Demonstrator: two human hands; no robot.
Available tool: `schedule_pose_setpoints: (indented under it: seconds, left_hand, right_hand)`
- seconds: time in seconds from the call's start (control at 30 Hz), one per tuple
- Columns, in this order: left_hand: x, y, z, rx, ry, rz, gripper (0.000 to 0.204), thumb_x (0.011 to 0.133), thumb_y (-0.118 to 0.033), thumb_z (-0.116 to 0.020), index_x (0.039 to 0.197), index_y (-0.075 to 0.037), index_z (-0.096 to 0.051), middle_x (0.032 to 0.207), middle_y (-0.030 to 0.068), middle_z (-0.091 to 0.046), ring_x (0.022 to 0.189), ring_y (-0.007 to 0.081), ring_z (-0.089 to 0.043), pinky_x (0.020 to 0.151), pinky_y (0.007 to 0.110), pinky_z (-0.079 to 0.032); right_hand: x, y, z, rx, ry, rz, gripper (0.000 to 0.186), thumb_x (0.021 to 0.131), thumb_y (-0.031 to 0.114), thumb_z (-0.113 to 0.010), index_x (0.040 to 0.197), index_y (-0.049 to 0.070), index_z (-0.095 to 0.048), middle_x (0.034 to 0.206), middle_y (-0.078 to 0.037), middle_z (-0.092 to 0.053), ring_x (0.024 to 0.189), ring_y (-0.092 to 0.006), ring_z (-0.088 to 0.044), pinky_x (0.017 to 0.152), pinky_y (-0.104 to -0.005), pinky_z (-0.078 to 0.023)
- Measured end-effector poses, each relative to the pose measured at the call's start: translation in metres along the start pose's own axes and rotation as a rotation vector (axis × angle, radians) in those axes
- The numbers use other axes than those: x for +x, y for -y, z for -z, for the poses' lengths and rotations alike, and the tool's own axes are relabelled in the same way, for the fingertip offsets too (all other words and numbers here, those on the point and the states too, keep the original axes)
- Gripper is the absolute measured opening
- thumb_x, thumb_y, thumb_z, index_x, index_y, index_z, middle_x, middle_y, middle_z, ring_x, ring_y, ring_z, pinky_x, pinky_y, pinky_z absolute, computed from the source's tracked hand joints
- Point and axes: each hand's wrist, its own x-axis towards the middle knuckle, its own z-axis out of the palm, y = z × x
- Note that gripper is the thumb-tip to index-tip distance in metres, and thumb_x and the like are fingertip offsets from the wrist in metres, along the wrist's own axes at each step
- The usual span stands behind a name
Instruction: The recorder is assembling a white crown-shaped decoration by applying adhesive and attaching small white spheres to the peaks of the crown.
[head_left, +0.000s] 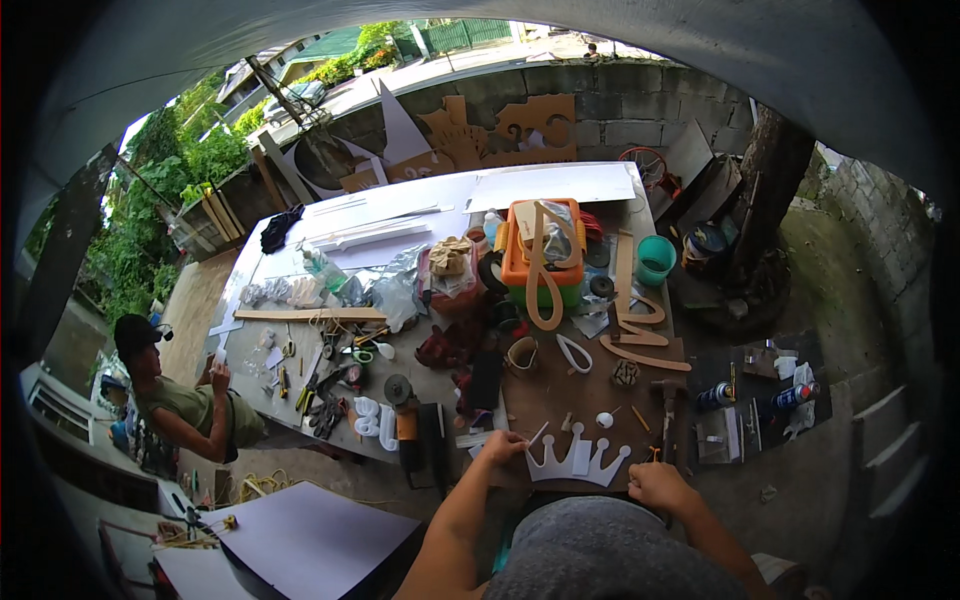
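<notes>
My left hand (502,450) pinches a thin white strip (537,434) beside the white crown-shaped cutout (607,470), which lies on the brown board at the table's front edge. My right hand (657,488) is closed on a small orange-and-black tool (655,454), just right of the crown. Above the crown are a small white round piece (605,419), a pencil-like yellow stick (640,418) and an upright hammer-like tool (670,405).
The worktable (460,205) holds an orange bin (518,262), cardboard letters (640,355), scissors, bags and tools. Spray cans (716,396) lie on a dark surface at right. A co-worker (190,410) stands at left, hands raised. A white sheet (310,540) sits at lower left.
</notes>
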Motion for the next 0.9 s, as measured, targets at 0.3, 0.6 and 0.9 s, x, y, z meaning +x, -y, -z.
schedule_pose_setpoints:
  seconds: [0.3,0.6,0.9]
  left_hand:
    - [-0.003,0.005,-0.006,-0.072,-0.074,0.022,0.035,0.087,-0.028,-0.083,0.106,0.001,-0.081,0.095,0.016,-0.08,0.09,0.0208,-0.075,0.085,0.035,-0.056]
    - [-0.012,-0.011,-0.001,-0.171,-0.041,0.103,0.032,0.091,-0.022,-0.081,0.111,0.003,-0.08,0.095,0.0112,-0.079,0.088,0.0151,-0.07,0.084,0.032,-0.054]
    - [-0.014,-0.027,0.006,-0.087,-0.023,0.106,0.035,0.091,-0.023,-0.08,0.113,0.004,-0.079,0.095,0.0145,-0.079,0.09,0.0175,-0.071,0.084,0.033,-0.054]
  right_hand:
    - [-0.001,-0.008,-0.004,0.035,-0.033,0.012,0.015,0.089,0.017,-0.066,0.088,0.003,-0.063,0.086,-0.018,-0.07,0.085,-0.0395,-0.07,0.077,-0.0498,-0.055]
    - [-0.006,-0.008,-0.015,0.107,0.013,-0.069,0.017,0.089,0.015,-0.068,0.085,0.001,-0.059,0.085,-0.018,-0.067,0.083,-0.0407,-0.068,0.075,-0.0507,-0.052]
    - [-0.001,-0.011,-0.013,0.11,-0.011,-0.08,0.015,0.088,0.013,-0.066,0.086,0.001,-0.057,0.085,-0.019,-0.066,0.084,-0.041,-0.067,0.076,-0.0514,-0.053]
